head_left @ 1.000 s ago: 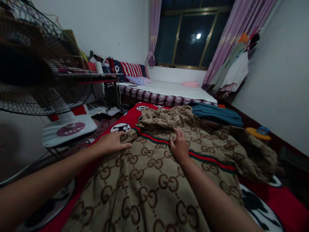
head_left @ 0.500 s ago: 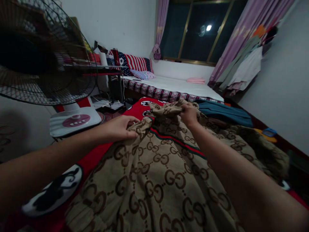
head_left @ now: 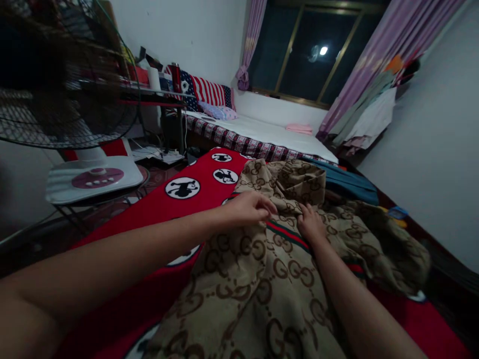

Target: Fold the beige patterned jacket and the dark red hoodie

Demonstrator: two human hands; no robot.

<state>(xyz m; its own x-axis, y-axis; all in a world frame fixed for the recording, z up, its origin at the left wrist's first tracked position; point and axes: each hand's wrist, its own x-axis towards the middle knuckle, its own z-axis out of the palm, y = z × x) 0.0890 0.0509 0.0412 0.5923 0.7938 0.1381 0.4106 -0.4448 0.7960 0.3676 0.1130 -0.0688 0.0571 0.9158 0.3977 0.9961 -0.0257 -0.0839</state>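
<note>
A beige jacket (head_left: 295,269) with a brown interlocking-letter print and a green-red-green stripe lies on a red blanket (head_left: 149,209). Its hood (head_left: 299,179) is bunched at the far end. My left hand (head_left: 250,207) is over the jacket's left part beside the stripe, fingers bent loosely and apart from the thumb, with no cloth visibly gripped. My right hand (head_left: 312,224) rests on the cloth just below the hood, fingers spread on it. The jacket's left edge is turned in toward the middle; a sleeve (head_left: 392,244) lies out to the right.
On the left stands a fan (head_left: 67,75) with a white and pink base (head_left: 97,177), beside a cluttered desk (head_left: 157,94). Folded blue cloth (head_left: 344,182) lies beyond the jacket. Farther back is a bed (head_left: 262,132) under the window; clothes (head_left: 370,119) hang at right.
My left hand has moved right, and the jacket's left side has come inward, baring more red blanket. My right hand has let the hood down and come lower onto the cloth.
</note>
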